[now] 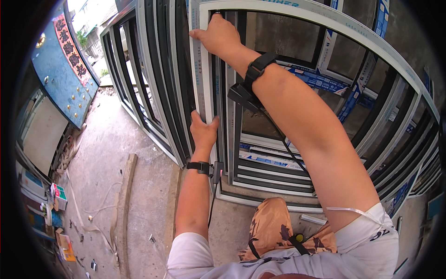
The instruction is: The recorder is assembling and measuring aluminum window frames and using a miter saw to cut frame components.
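A window frame with white film on its face stands upright in front of me, leaning among other frames. Its near side bar has both of my hands on it. My right hand is closed around the bar near the top corner, thumb on the outer edge and fingers reaching inside. Lower down, my left hand grips the same bar from beneath, with thumb and fingers on opposite sides. Some fingertips are hidden behind the bar. Each wrist wears a black strap with a small cabled box.
Dark-edged frames stand stacked close on the left, and more lie behind, some with blue-and-white tape. Wooden strips and a loose strap lie on the concrete floor. A blue studded door stands at far left, above small boxes.
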A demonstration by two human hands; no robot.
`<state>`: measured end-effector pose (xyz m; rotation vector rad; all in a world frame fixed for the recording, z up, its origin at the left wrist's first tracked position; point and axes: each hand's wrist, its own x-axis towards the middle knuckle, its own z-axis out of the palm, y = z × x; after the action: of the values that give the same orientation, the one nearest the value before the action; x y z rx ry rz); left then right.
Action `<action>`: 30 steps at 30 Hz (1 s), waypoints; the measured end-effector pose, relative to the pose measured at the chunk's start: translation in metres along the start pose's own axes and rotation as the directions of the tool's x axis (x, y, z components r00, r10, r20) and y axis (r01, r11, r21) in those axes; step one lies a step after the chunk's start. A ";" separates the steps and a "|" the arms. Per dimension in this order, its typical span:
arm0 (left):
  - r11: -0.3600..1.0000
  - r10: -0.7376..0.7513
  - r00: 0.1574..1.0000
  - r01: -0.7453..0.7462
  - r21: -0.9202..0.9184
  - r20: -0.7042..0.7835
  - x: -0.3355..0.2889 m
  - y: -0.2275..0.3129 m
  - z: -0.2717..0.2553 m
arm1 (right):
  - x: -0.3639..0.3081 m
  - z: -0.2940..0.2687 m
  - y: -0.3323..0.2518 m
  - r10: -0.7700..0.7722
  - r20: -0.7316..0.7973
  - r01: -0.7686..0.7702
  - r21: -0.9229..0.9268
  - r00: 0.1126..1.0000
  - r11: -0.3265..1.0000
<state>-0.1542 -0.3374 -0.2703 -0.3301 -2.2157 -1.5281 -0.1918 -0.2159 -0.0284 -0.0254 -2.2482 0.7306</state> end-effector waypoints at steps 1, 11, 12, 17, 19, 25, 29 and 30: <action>1.000 0.005 1.000 -0.005 -0.013 0.002 -0.001 0.000 0.000 | 0.003 -0.001 0.001 0.002 -0.003 -0.002 -0.001 1.000 1.000; 1.000 0.014 1.000 -0.014 -0.016 0.012 0.001 0.006 0.003 | 0.013 -0.025 -0.007 0.143 -0.002 -0.142 0.043 0.990 0.989; 1.000 0.018 1.000 -0.018 -0.021 0.014 0.002 0.007 0.002 | 0.014 -0.031 -0.004 0.131 0.087 -0.128 -0.042 0.988 0.991; 0.991 -0.010 0.985 0.033 -0.128 0.174 0.022 0.002 -0.013 | -0.053 -0.104 0.013 -0.208 0.117 0.233 -0.268 0.971 0.935; 0.983 0.047 0.993 -0.026 -0.184 0.106 0.064 0.000 -0.029 | -0.065 -0.129 0.026 -0.414 -0.069 0.368 -0.345 0.908 0.863; 0.906 0.154 0.965 -0.052 -0.421 0.212 0.219 0.164 -0.035 | -0.042 -0.215 0.074 -0.729 -0.097 0.217 -0.921 0.677 0.325; 0.861 0.204 0.956 -0.072 -0.504 0.212 0.233 0.146 -0.028 | -0.052 -0.217 0.070 -0.544 0.017 0.320 -0.824 0.839 0.467; 0.887 0.191 0.975 -0.123 -0.444 0.112 0.246 0.135 -0.024 | -0.049 -0.213 0.073 -0.584 -0.004 0.320 -0.833 0.812 0.451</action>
<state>-0.3083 -0.3218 -0.0357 -0.7687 -1.8733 -1.9523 -0.0283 -0.0610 0.0192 0.0392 -1.9512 -0.6217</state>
